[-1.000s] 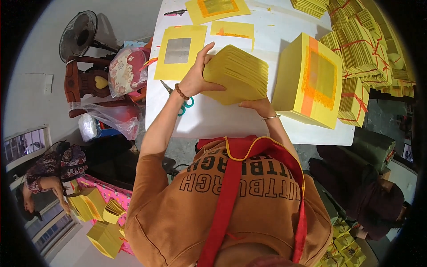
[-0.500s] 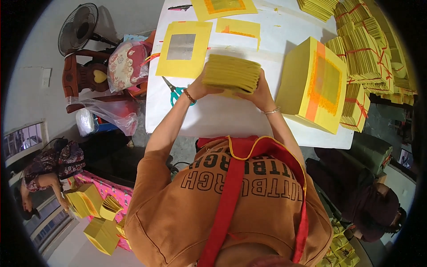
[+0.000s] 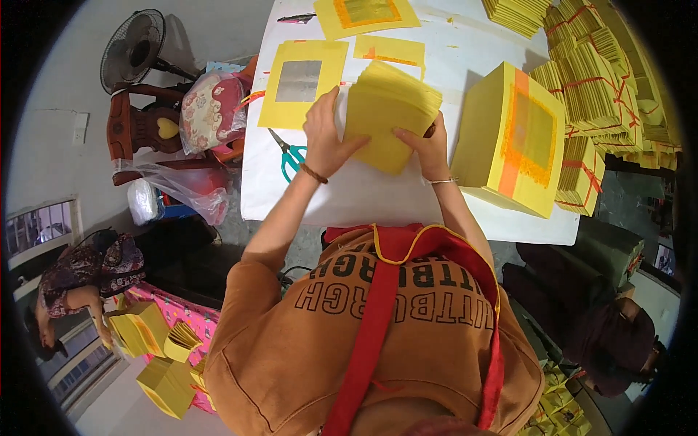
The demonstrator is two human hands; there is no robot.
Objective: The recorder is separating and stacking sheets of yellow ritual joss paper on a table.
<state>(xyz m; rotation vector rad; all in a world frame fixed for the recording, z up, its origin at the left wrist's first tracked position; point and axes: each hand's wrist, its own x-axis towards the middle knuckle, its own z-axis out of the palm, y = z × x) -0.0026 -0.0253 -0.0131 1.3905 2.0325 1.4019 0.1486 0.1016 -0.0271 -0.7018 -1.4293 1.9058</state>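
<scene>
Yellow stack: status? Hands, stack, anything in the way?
Left hand, right hand gripping stack. Stack tilted between them. Scissors on table, just left of left hand, clear of stack.

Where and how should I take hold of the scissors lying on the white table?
I'd take the scissors by their teal handles, coming from your near side: the handles lie toward you, while the pointed blades angle away to the left.
</scene>
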